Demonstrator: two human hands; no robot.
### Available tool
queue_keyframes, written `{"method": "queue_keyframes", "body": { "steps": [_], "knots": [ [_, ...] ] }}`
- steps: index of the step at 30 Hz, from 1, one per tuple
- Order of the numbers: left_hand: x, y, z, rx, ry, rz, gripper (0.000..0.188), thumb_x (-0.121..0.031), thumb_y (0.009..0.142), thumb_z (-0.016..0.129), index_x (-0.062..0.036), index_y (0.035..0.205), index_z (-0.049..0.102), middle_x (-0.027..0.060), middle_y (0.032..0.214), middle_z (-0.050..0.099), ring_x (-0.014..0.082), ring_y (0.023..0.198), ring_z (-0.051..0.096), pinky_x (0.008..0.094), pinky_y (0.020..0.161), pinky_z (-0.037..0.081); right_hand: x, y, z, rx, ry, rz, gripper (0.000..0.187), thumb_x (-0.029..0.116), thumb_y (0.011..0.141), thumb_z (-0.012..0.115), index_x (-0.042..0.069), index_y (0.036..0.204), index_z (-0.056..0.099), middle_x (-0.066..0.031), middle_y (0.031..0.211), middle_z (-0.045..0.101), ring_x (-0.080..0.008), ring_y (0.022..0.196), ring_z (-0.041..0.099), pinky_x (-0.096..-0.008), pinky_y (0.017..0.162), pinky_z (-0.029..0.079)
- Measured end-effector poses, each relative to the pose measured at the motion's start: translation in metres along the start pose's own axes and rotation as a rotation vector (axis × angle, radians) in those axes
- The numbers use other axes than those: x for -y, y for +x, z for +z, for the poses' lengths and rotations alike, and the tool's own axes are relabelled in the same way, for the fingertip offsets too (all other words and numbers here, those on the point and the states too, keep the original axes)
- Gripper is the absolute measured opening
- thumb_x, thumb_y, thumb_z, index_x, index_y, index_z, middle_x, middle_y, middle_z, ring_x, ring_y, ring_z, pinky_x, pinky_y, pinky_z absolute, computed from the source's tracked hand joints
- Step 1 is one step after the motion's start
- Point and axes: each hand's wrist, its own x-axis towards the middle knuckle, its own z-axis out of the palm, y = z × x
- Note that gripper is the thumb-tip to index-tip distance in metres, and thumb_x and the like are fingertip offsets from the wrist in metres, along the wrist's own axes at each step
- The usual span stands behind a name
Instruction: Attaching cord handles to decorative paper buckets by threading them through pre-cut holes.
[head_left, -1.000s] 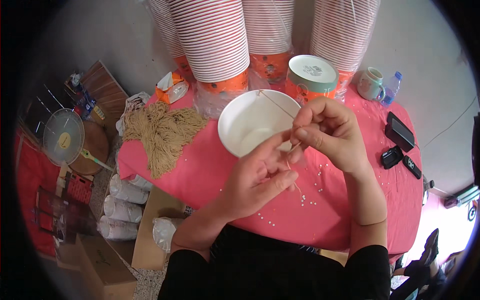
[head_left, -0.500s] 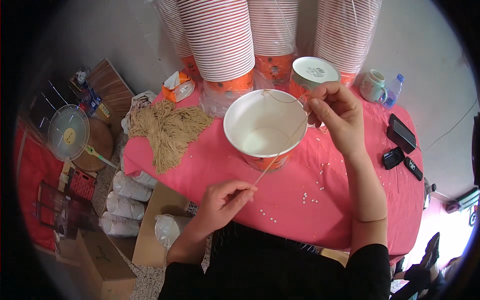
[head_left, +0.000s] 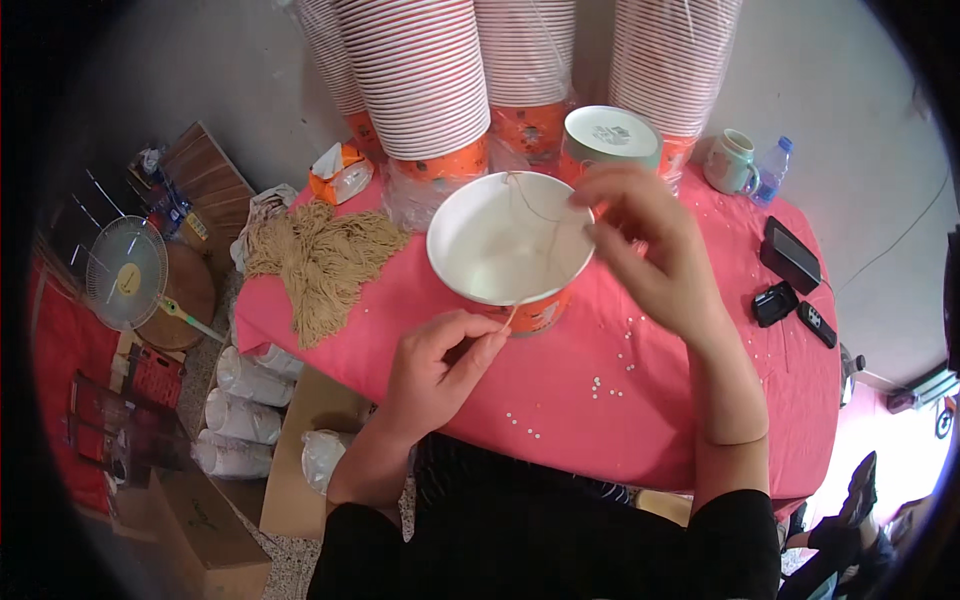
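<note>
A white-lined paper bucket [head_left: 484,287] with an orange outside stands upright on the pink-covered table, its mouth facing up. My left hand [head_left: 440,370] is closed in a pinch on a thin tan string [head_left: 513,318] at the bucket's near side. That string goes up across the bucket's mouth, and a thinner curved piece reaches the far rim. At the right rim, my right hand [head_left: 655,255] is blurred by motion; its thumb and fingers are curled where the string's curve ends. The fingertips are smeared there.
Tall stacks of paper buckets [head_left: 415,85] stand along the back, beside an upturned bucket [head_left: 612,135]. A tan string bundle [head_left: 320,260] lies left. Small white bits [head_left: 597,388] dot the pink cloth [head_left: 640,440]. A mug [head_left: 730,163], bottle [head_left: 772,172] and remote [head_left: 818,325] sit right.
My left hand has moved up, close to the bucket's near rim. My right hand has shifted slightly and blurred. The string has gone from taut to slack, and the whole view has shifted a little.
</note>
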Motion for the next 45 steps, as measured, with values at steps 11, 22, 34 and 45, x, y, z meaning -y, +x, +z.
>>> {"method": "queue_keyframes", "body": {
  "steps": [11, 22, 34, 45],
  "knots": [
    [-0.014, 0.015, 0.012, -0.008, 0.135, 0.259, 0.009, -0.001, 0.085, 0.068, -0.0006, 0.094, 0.065, 0.0062, 0.084, 0.062, 0.0108, 0.060, 0.053, 0.0231, 0.053, 0.042, 0.018, -0.014, 0.004, 0.525, 0.013, 0.105, 0.014, 0.008, 0.083, 0.065, 0.002, 0.094, 0.061, -0.0132, 0.081, 0.065, -0.0310, 0.070, 0.064, -0.0395, 0.062, 0.051],
    [0.023, 0.025, 0.016, -0.142, 0.355, 0.331, 0.021, 0.001, 0.081, 0.069, -0.0015, 0.102, 0.064, 0.0109, 0.096, 0.063, 0.0248, 0.079, 0.065, 0.0332, 0.064, 0.053, -0.015, -0.006, 0.006, 0.334, -0.201, -0.118, 0.008, 0.002, 0.082, 0.065, 0.001, 0.085, 0.058, -0.0106, 0.078, 0.059, -0.0298, 0.070, 0.060, -0.0373, 0.062, 0.048],
    [0.018, 0.012, 0.011, -0.201, 0.729, 0.837, 0.028, 0.001, 0.071, 0.069, -0.0016, 0.098, 0.070, 0.0066, 0.101, 0.061, 0.0214, 0.073, 0.058, 0.0312, 0.061, 0.050, 0.002, -0.009, 0.000, 0.528, -0.185, -0.110, 0.011, 0.011, 0.087, 0.059, 0.001, 0.082, 0.057, -0.0130, 0.081, 0.060, -0.0341, 0.078, 0.062, -0.0444, 0.066, 0.048],
    [0.022, 0.006, 0.012, -0.218, 0.728, 0.929, 0.028, -0.003, 0.071, 0.068, -0.0019, 0.099, 0.070, 0.0080, 0.105, 0.061, 0.0196, 0.072, 0.058, 0.0306, 0.059, 0.050, 0.006, -0.012, 0.000, 0.551, -0.207, -0.136, 0.011, 0.012, 0.087, 0.058, 0.001, 0.083, 0.058, -0.0135, 0.082, 0.061, -0.0345, 0.079, 0.062, -0.0442, 0.066, 0.048]
  ]
}}
